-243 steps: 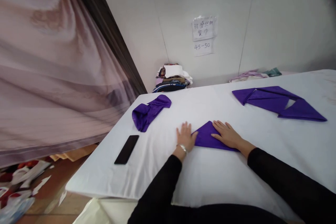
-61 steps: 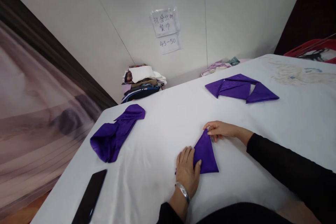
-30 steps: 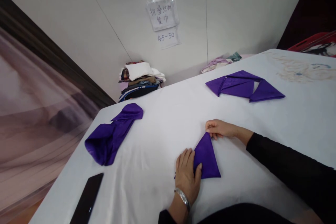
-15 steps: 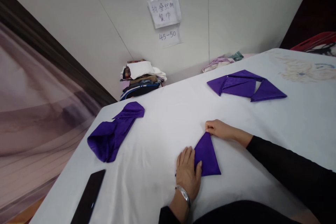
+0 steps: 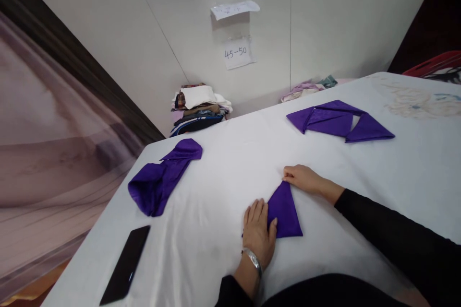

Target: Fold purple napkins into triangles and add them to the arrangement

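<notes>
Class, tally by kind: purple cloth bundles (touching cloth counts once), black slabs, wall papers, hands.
Purple: left bundle, middle bundle, right bundle: 3
Black slab: 1
Upper paper, lower paper: 2
Left hand, right hand: 2
Total: 8

Matt purple cloth napkin, glossy black phone, shiny metal bracelet

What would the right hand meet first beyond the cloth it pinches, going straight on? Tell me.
Likely the purple cloth on the left of the table; depth is unclear, so the right hand might pass above or behind it.
</notes>
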A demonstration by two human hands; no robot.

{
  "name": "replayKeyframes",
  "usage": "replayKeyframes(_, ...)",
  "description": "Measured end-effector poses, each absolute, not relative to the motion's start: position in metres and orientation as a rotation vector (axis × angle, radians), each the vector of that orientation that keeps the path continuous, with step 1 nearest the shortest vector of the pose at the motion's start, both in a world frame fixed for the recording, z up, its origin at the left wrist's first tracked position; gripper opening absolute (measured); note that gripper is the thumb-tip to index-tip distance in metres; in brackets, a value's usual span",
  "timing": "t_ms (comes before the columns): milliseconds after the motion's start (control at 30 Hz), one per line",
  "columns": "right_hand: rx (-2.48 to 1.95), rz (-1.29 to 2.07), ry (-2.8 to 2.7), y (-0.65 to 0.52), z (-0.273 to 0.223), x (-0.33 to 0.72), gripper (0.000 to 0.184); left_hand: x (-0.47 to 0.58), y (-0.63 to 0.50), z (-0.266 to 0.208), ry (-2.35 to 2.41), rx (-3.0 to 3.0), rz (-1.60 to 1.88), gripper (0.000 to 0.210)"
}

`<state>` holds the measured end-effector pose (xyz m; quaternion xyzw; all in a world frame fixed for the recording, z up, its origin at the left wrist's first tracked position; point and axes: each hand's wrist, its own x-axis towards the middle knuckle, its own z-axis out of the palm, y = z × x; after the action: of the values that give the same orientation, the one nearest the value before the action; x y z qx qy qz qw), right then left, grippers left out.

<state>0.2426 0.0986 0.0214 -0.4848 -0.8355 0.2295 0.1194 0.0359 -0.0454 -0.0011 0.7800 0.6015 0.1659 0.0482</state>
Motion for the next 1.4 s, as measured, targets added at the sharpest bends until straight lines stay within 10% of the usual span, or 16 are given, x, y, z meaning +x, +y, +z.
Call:
replayKeyframes(533,-1.421,0.694,-2.378,0.1,0.016,0.244,0.017,0.01,-0.045,0.029,2.238,2.091,0.207,0.044)
replayKeyframes(1033,-1.665,0.43,-2.328,0.091,0.019,0.244,0.021,0.094,-0.029,0.006,1.593,2.369,0.381,0.072)
replayKeyframes(1400,-0.877,0.683,-2.536,0.044,-0.002,0.213,0.05,0.095,-0.031,0.014,1.545,2.392,0.477,0.069)
